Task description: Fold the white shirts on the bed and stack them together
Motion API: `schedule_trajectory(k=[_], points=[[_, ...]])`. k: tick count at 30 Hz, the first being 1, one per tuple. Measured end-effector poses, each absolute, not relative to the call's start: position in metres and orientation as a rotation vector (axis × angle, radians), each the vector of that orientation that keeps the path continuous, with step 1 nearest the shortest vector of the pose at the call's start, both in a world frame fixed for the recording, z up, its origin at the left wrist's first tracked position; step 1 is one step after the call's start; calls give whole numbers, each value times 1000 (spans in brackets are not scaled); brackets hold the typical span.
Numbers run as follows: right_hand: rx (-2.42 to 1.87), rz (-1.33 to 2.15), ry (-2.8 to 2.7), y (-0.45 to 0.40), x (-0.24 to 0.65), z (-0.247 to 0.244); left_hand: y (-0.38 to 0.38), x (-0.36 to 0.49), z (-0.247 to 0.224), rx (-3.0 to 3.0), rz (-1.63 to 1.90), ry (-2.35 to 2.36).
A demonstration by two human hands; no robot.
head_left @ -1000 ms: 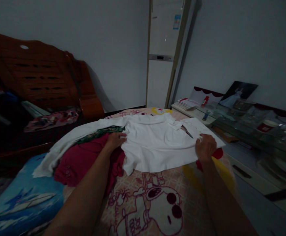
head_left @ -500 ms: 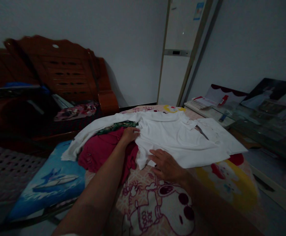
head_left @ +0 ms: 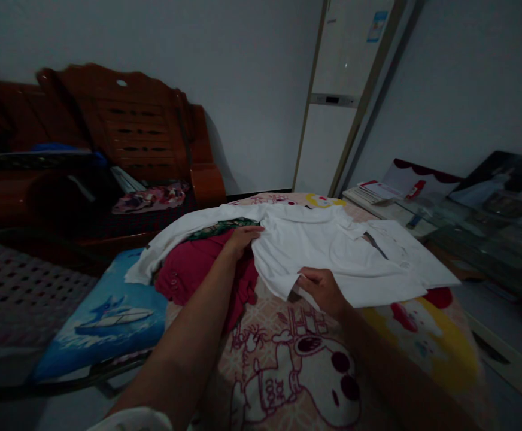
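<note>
A white long-sleeved shirt (head_left: 306,245) lies spread over a patterned cover, one sleeve stretching to the left. My left hand (head_left: 243,238) is closed at the shirt's left side, its fingertips on the fabric near the base of that sleeve. Lower right, my right hand (head_left: 325,290) pinches the near edge of the shirt and lifts it slightly, showing a dark patch beneath. Under my left forearm lies a dark pink garment (head_left: 193,266), with a green patterned cloth (head_left: 220,227) between it and the sleeve.
The cartoon-printed cover (head_left: 261,353) lies under the clothes. A blue cushion (head_left: 112,317) is at the left, before a wooden bench (head_left: 139,131) with cloth on it. On the right stands a glass-topped table (head_left: 458,224) with papers and a photo. A tall white cabinet-like unit (head_left: 328,143) stands behind.
My right hand has gone from lying spread by the shirt to pinching its near edge, which is now raised and straighter. The left hand stays at the shirt's left side. The view has shifted slightly.
</note>
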State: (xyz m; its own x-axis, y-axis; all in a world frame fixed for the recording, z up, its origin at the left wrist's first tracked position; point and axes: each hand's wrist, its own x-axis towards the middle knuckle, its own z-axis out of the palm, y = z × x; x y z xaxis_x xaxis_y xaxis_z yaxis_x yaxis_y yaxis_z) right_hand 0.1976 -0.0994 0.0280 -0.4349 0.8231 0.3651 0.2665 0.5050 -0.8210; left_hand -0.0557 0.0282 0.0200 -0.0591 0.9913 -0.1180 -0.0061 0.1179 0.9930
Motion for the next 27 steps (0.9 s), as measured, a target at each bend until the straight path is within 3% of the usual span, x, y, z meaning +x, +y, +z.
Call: schedule_trajectory(k=[4, 10, 13, 15, 21, 27], points=[[-961, 998, -2009, -105, 193, 22, 26, -57, 21, 1002, 1181, 1311], [-903, 134, -2502, -123, 171, 18, 25, -57, 24, 962, 1182, 1329], [-818, -66, -2566, -128, 161, 24, 24, -57, 26, 951, 1187, 1342], [-773, 25, -2509, -127, 158, 26, 23, -57, 27, 941, 1191, 1340], [-1110, 745, -1909, -119, 165, 28, 24, -53, 26, 895, 1218, 1326], [-977, 934, -2009, -126, 164, 32, 25, -49, 27, 834, 1257, 1337]])
